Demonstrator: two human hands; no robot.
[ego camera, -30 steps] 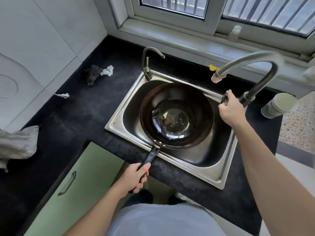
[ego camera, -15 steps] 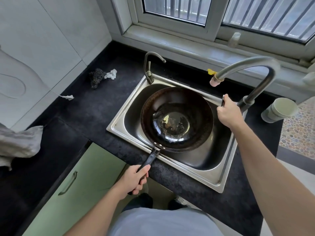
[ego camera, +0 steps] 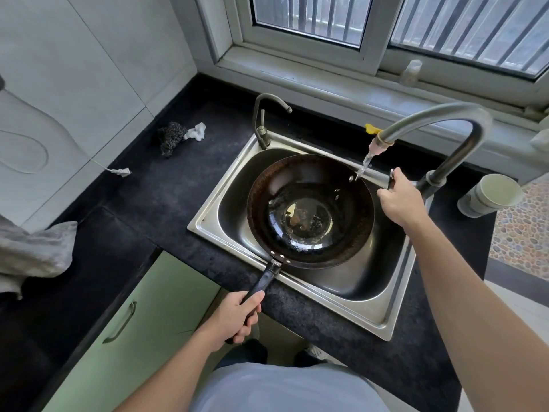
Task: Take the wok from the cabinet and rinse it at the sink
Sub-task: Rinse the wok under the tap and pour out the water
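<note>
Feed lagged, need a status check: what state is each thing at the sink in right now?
Wok: sitting in sink, dirty.
Large faucet: running, water striking the wok's far rim.
Small faucet: off.
Left hand: gripping wok handle.
Right hand: on faucet lever.
Cabinet drawer: closed.

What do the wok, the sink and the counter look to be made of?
Wok: dark metal, probably seasoned carbon steel or iron; brownish patina, glossy middle, rivets at the handle.
Sink: stainless steel by its look; silvery brushed sheen with soft reflections.
Counter: black with fine speckles, matte; perhaps stone or a laminate, the picture cannot settle which.
</note>
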